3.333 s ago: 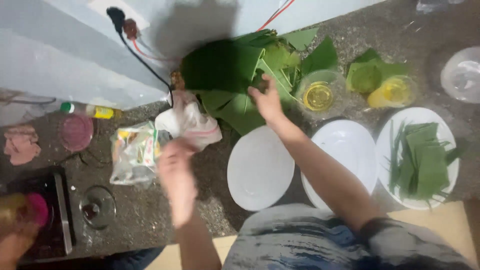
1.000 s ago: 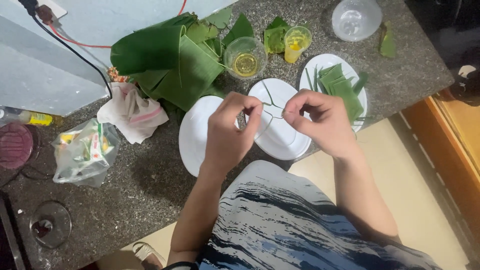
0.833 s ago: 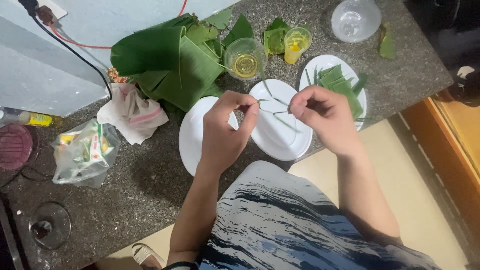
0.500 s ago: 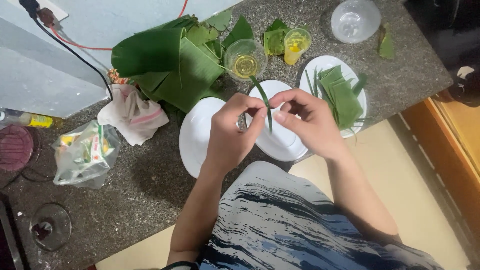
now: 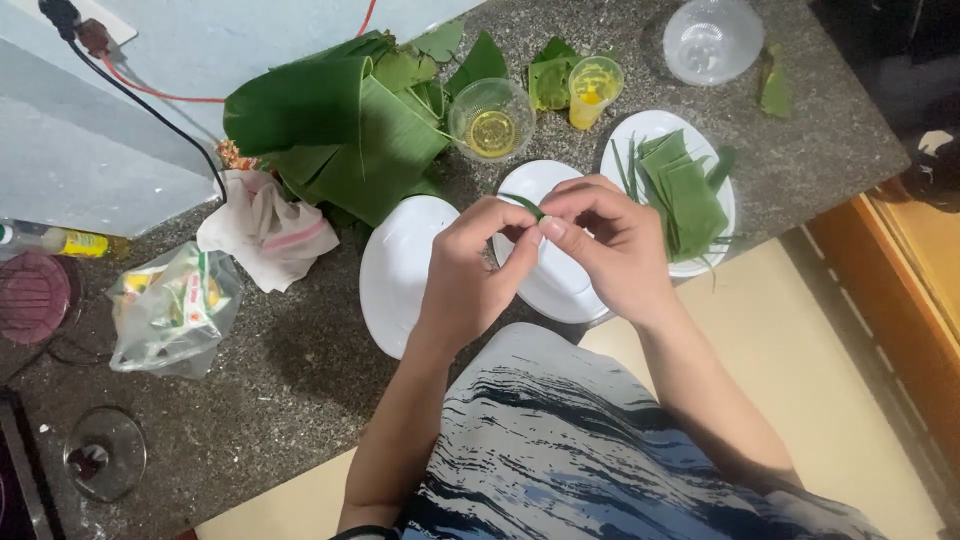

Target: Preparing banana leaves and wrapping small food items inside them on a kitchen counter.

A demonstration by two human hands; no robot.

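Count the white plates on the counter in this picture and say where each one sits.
3: the left plate bare, the middle plate partly under the hands, the right plate holding cut leaf pieces.
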